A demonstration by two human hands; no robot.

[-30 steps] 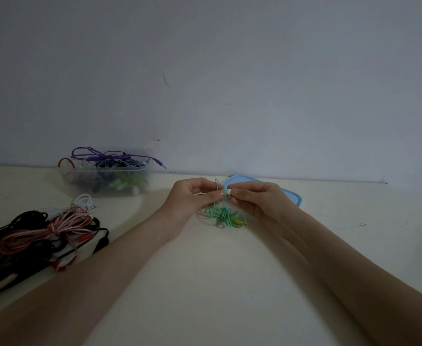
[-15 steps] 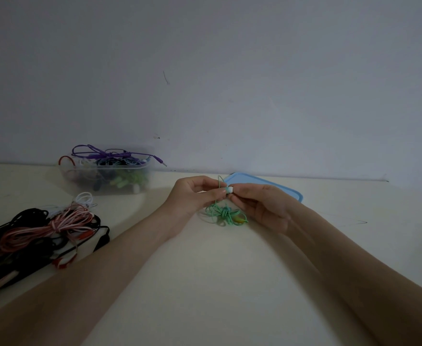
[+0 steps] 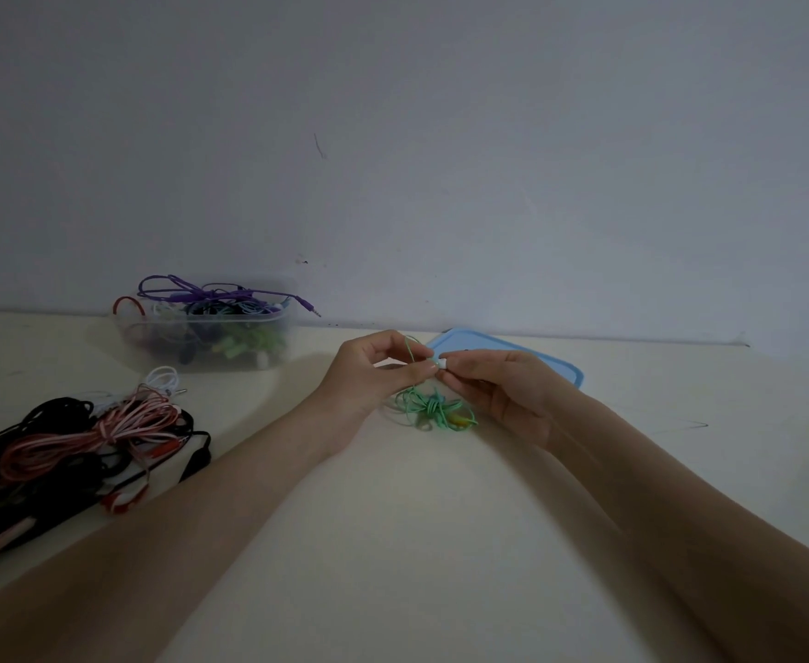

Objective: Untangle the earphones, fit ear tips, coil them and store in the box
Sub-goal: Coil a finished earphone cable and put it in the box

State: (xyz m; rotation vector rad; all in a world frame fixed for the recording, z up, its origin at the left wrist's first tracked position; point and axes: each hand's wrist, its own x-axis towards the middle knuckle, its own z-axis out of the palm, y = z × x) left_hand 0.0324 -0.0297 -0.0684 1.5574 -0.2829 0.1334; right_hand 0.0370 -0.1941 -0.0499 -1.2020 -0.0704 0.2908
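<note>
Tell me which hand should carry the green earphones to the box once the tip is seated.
Left, probably. The left hand already pinches the green earphones by their cord, and the clear box sits on its side. The right hand pinches the white ear tip.

right hand rolled palm-up, green cord bundle shifted slightly right

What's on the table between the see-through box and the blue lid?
In the head view, the left hand sits between the clear box and the blue lid, pinching the green earphones. Otherwise it's bare table.
</note>
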